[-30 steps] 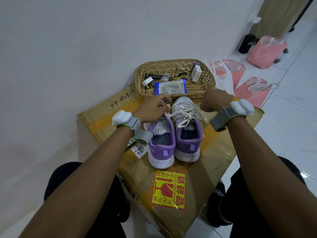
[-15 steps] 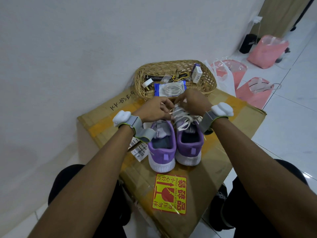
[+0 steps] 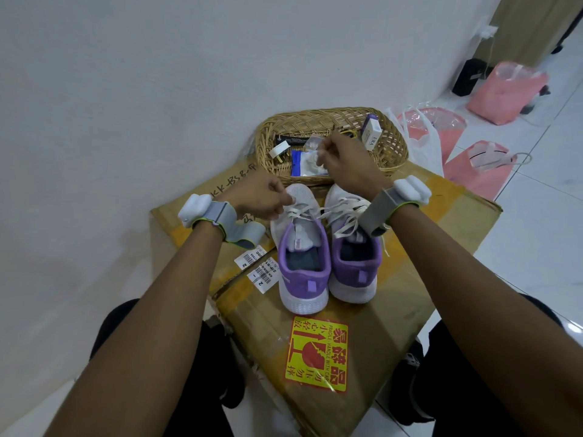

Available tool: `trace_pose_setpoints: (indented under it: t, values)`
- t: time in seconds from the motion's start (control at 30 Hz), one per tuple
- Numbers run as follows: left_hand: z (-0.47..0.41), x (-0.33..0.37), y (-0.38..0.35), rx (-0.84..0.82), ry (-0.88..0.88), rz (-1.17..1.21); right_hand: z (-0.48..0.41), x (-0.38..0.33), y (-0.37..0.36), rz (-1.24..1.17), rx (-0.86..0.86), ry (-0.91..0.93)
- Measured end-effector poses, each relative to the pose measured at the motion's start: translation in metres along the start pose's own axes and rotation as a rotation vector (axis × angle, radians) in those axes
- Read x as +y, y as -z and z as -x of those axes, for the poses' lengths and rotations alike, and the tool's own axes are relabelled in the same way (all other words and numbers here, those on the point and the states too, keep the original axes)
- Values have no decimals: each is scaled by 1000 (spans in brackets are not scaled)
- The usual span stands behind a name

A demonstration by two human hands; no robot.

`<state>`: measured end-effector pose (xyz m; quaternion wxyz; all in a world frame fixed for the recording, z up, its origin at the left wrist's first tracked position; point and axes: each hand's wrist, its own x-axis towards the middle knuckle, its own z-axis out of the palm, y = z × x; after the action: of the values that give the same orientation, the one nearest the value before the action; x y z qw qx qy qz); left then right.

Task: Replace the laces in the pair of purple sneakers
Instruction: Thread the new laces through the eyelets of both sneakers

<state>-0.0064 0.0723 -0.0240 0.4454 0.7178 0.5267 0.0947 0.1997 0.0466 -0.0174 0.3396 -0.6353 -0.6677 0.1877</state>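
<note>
Cardboard box (image 3: pixel 416 266), sneakers (image 3: pixel 304 275) toes twd basket (image 3: pixel 396 143)

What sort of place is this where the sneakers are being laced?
Likely an ordinary room at home or a storeroom: the purple sneakers stand on a taped cardboard box used as a table, against a white wall, with pink bags on the tiled floor.

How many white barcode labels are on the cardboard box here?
2. One barcode label lies below the left wristband; the second barcode label lies between it and the left sneaker. Sneakers may hide more.
</note>
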Motion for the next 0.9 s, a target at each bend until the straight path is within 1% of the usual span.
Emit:
trace_pose_setpoints:
  t: [0.03, 0.07, 0.13, 0.17, 0.23, 0.33, 0.47, 0.53, 0.83, 0.9]
  values:
    - [4, -2, 1, -59, 47, 15, 2, -9, 3, -99, 25, -5]
    - [9, -4, 1, -119, 84, 23, 5, -16, 6, -144, 13, -9]
    - [18, -6, 0, -196, 124, 48, 14, -24, 6, -94, -97, 2]
    - [23, -6, 0, -202, 136, 79, 20, -24, 3, -46, -158, 10]
    - [29, -9, -1, -165, 157, 158, 29, -22, -4, 12, -250, 27]
    - [31, -16, 1, -108, 195, 282, 38, -16, -18, 87, -313, 83]
    - [26, -22, 0, -113, 233, 387, 44, -13, -31, 143, -315, 120]
    - [25, -23, -1, -120, 239, 414, 47, -13, -37, 142, -299, 103]
    - [23, -24, -1, -128, 256, 489, 54, -16, -52, 236, -224, 20]
    - [25, -25, 1, -150, 215, 452, 54, -17, -52, 251, -214, 13]
